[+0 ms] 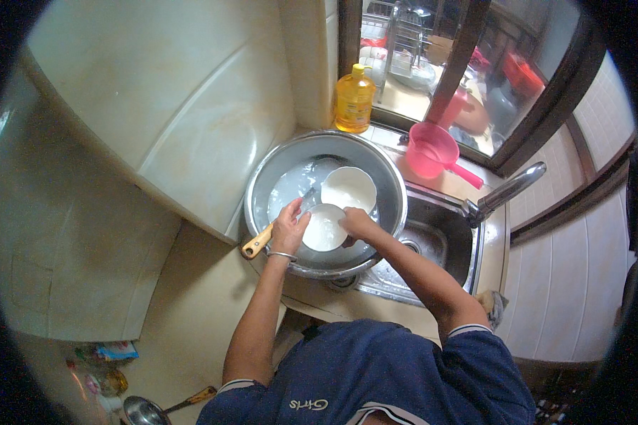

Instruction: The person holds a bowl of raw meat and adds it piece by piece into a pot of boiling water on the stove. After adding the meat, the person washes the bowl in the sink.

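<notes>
A large round metal basin with cloudy water stands partly over the sink. Above the water, my right hand grips the right rim of a small white bowl. My left hand is at the bowl's left side, thumb near the rim and fingers partly spread; whether it grips the bowl I cannot tell. Just behind lies a larger white bowl in the basin. A wooden handle leans over the basin's left rim beside my left wrist; what it belongs to is mostly hidden.
A stainless steel sink with a faucet is at right. Behind stand a yellow oil or detergent bottle and a pink plastic dipper by the window. A tiled partition rises at left; a metal pan lies at lower left.
</notes>
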Motion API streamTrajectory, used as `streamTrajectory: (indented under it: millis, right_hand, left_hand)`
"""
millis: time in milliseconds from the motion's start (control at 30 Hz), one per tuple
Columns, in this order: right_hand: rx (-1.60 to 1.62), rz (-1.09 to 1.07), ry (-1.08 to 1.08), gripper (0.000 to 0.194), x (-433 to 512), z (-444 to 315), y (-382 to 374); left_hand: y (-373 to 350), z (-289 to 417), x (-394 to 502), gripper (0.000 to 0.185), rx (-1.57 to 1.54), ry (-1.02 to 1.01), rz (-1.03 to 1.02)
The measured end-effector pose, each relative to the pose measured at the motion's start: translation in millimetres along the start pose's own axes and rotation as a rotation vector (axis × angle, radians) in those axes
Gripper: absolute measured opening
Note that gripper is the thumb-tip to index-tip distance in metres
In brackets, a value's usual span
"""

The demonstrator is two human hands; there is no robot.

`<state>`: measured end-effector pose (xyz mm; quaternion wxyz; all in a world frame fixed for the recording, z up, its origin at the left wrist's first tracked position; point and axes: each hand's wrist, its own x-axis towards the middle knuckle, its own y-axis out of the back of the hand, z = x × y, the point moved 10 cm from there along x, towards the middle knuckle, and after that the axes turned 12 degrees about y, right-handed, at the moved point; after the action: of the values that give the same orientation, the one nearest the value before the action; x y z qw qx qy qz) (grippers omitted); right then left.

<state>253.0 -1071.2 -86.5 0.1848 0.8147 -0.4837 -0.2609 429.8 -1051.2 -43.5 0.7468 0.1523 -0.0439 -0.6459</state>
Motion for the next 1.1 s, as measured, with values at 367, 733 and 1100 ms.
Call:
streamTrajectory:
  millis: [367, 733, 1100]
  right_hand:
    - [1.026, 0.163, -0.142, 0.037, -20, -29, -21]
    - [-0.467, 0.313, 0.604, 0.035, 2, -74, 110]
    - [-0.562, 0.159, -0.004, 0.029, 60, 34, 85]
  left_hand:
    - [4, 50, -38, 0.056, 0.134, -0.021, 0.162]
    - [36, 94, -42, 0.051, 0.186, -0.311, 0.339]
    - [66, 66, -33, 0.052, -0.092, -0.153, 0.390]
